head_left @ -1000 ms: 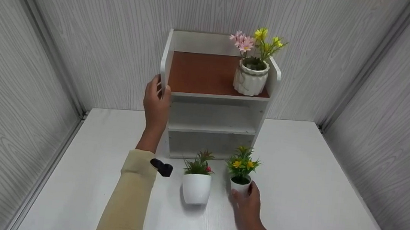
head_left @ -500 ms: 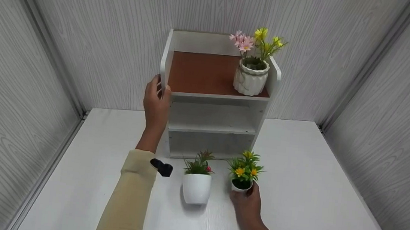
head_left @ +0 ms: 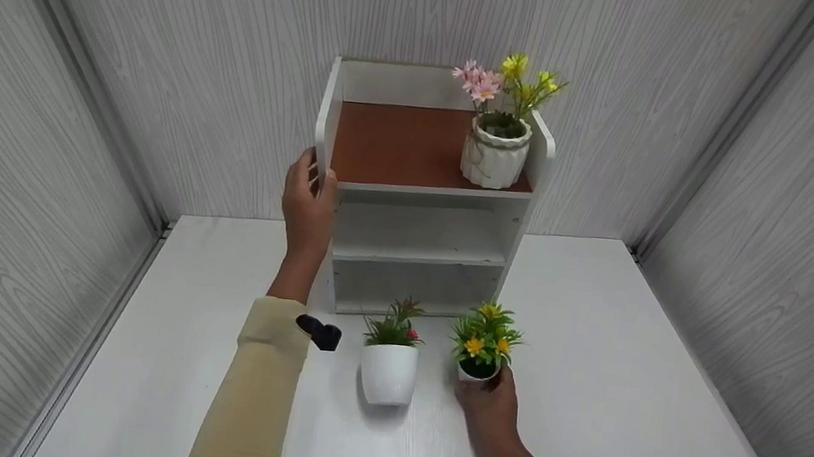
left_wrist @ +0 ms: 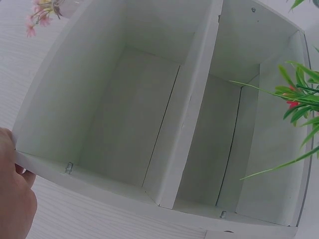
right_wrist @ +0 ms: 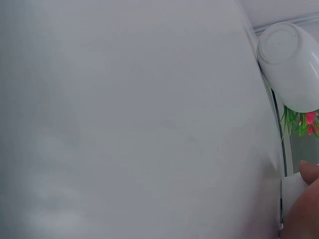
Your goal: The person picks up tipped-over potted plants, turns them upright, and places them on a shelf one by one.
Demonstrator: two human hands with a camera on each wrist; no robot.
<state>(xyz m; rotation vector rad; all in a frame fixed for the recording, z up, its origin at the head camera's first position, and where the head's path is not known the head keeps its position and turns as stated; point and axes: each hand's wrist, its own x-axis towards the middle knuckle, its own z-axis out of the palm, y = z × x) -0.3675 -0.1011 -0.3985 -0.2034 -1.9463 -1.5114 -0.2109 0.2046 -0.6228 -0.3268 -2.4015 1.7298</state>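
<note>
My left hand [head_left: 308, 208] grips the left side panel of a small white shelf unit [head_left: 426, 189] with a brown top. In the left wrist view, part of that hand [left_wrist: 15, 194] shows at the panel's edge. With my right hand [head_left: 495, 416] I hold a small potted plant [head_left: 486, 341] by its white pot, its yellow flowers up and the fingers covering much of the pot. Beside it, a larger white potted plant [head_left: 388, 374] with a red flower lies on its side, leaves toward the shelf; the right wrist view shows its pot's base [right_wrist: 280, 44].
On the brown top, at the right, stands a ribbed white pot [head_left: 495, 155] with pink and yellow flowers. Two open compartments [head_left: 421, 234] face me below it. The white table [head_left: 589, 350] is bounded by grey wood-grain walls [head_left: 207, 52].
The right hand has tilted the small potted plant more upright, so its flowers and the pot's opening show more from above. The left hand keeps its hold on the shelf panel.
</note>
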